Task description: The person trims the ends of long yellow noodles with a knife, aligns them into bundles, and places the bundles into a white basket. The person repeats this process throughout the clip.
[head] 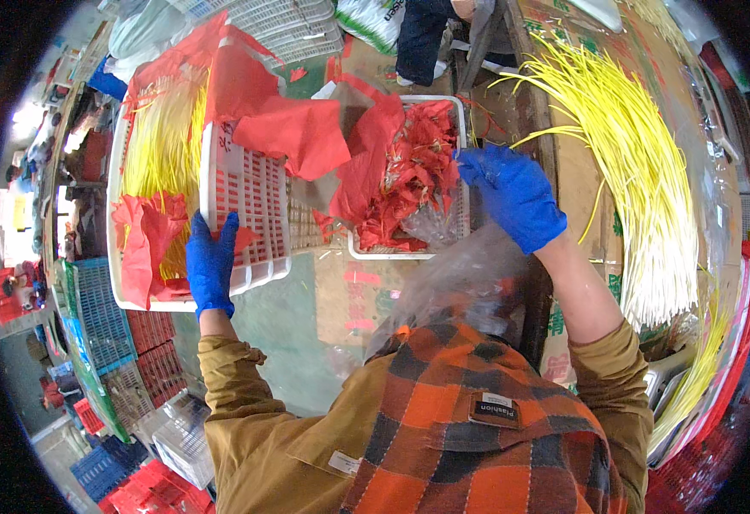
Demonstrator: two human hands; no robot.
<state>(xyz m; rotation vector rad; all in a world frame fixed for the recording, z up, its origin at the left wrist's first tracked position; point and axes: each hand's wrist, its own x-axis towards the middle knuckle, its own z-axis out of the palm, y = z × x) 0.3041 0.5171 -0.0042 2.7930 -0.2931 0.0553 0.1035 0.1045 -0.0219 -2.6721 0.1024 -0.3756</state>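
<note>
My left hand (213,263), in a blue glove, grips the near rim of a white plastic crate (246,186) on the left. Red sheeting (246,83) lines this crate, and long yellow stalks (156,148), resembling yellow chives, lie inside. My blue-gloved right hand (510,193) is raised beside a low white basket (461,122) filled with crumpled red scraps (420,160). Its fingers are bent together; whether anything is held between them cannot be made out. To its right, a big bundle of yellow stalks with white ends (638,173) lies on cardboard, a few strands reaching towards the glove.
A dark bench edge (535,122) runs beside my right hand. Another person's legs (421,42) are at the far side. Stacked crates (102,315) stand at left. More yellow stalks (689,379) lie at lower right. Clear plastic film (452,283) hangs before my chest.
</note>
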